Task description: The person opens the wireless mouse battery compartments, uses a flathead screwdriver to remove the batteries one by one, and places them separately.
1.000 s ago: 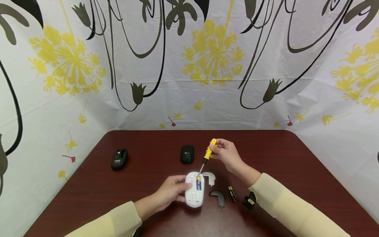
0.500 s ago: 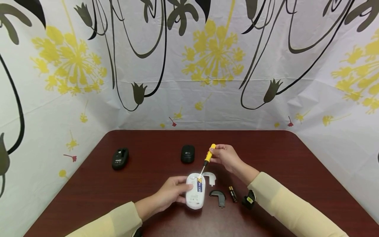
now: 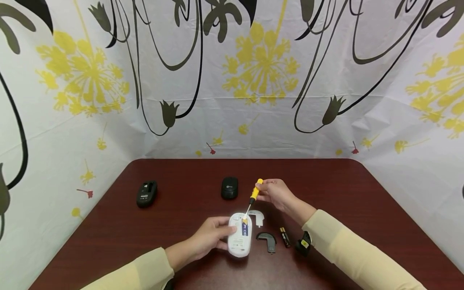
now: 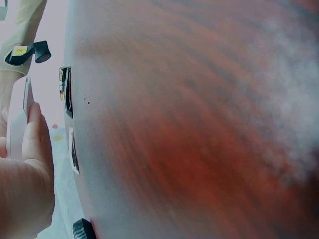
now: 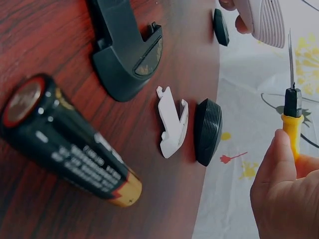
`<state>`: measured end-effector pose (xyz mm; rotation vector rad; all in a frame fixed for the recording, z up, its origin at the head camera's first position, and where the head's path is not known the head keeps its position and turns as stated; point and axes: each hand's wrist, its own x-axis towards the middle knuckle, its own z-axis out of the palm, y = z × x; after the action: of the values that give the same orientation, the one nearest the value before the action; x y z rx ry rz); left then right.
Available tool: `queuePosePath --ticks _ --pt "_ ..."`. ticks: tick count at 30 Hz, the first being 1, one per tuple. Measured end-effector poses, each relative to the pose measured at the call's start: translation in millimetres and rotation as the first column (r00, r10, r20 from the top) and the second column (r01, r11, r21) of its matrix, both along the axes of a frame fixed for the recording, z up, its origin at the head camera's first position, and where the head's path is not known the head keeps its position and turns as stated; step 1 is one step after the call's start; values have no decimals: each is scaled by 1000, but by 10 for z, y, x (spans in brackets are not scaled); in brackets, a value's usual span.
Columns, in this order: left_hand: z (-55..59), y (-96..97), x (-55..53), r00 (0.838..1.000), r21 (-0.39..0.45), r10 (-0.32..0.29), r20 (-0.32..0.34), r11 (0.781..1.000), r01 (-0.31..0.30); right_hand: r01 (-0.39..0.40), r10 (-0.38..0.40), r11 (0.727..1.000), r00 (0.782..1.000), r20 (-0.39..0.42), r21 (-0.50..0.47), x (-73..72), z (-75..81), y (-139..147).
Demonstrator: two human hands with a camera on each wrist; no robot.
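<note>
My left hand [image 3: 208, 237] grips a white computer mouse [image 3: 237, 249] by its left side, underside up, with its battery compartment uncovered. A blue and yellow battery [image 3: 244, 228] lies in that compartment. Between thumb and fingers of my right hand [image 3: 280, 193] is a yellow-handled screwdriver [image 3: 256, 191], slanting down so its tip is right at the battery's far end. In the right wrist view, the thumb lies along the screwdriver's yellow handle [image 5: 291, 128], and the shaft reaches up beside the white mouse [image 5: 261, 22]. The left wrist view catches the mouse [image 4: 19, 117] edge-on.
Right of the mouse lie a white battery cover [image 3: 259, 217], a dark battery cover [image 3: 269, 241] and a black and gold battery [image 3: 284, 237]. Farther back stand a black mouse [image 3: 230, 188] and, at left, an upturned black mouse [image 3: 146, 194]. A patterned curtain [image 3: 203, 137] hangs behind the table.
My right hand has come down slightly with the screwdriver, whose handle is lower. The white mouse has shifted a little to the right and nearer. The loose parts lie where they were.
</note>
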<state>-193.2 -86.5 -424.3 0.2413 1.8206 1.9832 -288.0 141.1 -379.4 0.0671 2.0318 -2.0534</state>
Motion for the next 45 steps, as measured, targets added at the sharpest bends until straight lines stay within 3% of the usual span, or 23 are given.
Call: queuePosePath --ticks 11,23,29,37,41,45 --pt "3 4 7 1000 5 -5 -3 1000 5 -22 22 1000 1000 6 3 5 5 -1" --pt "2 11 -15 1000 14 -21 -5 1000 21 2 -4 1000 999 50 27 4 -16 -10" --pt "44 -37 -69 1000 7 14 -1 1000 -14 -46 44 998 998 44 33 67 -42 -77" --pt "50 -63 -92 1000 43 9 -5 999 -9 -25 25 1000 999 39 6 93 12 -100" --pt "56 -56 -77 1000 56 10 -18 998 -9 9 -10 999 1000 -8 -39 86 75 -81" --pt "65 -58 -64 1000 63 17 -16 998 -15 19 -30 997 989 -144 -81 104 174 -57"
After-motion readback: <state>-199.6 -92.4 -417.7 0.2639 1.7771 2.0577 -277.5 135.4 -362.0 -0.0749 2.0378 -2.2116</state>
